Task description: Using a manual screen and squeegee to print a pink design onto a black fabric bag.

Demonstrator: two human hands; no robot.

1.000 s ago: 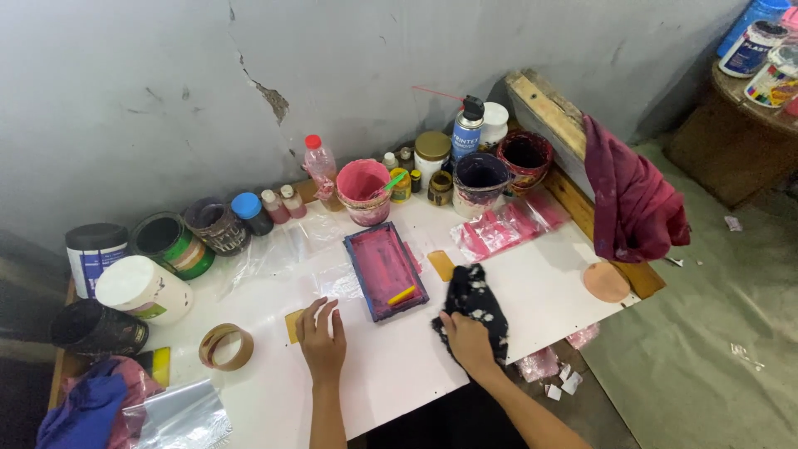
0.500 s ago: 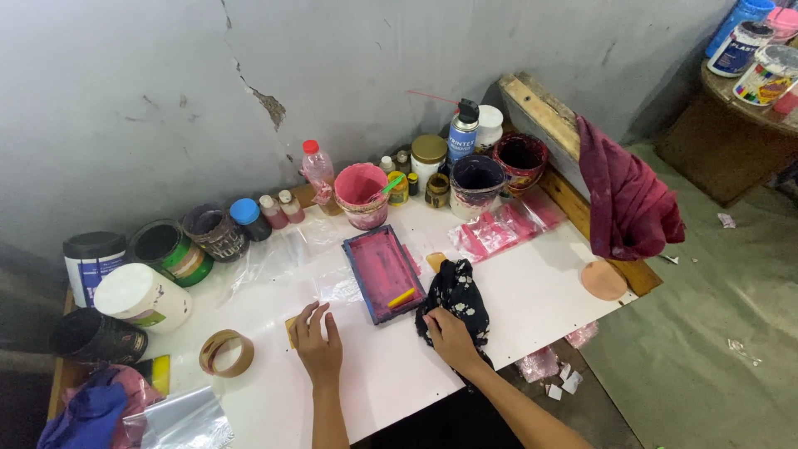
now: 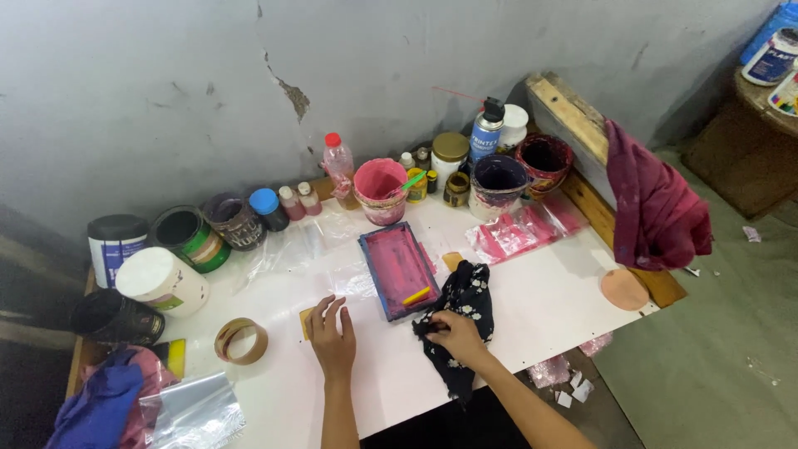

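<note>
Black floral cloth (image 3: 465,308) bunched on the white tabletop (image 3: 532,308) beside the pink-stained tray (image 3: 397,268), right hand (image 3: 453,334) fingers clenched on its edge, left hand (image 3: 332,337) released flat, half covering a small tan piece (image 3: 306,321), its shape unclear.

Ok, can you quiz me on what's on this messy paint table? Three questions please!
1. True or false: the right hand grips the black flowered cloth.
2. What lies inside the pink-stained tray? A) a yellow stick B) a roll of tape C) a spray can
3. Fill in: the left hand rests flat on the white ____.

Key: 1 true; 2 A; 3 table.
</note>
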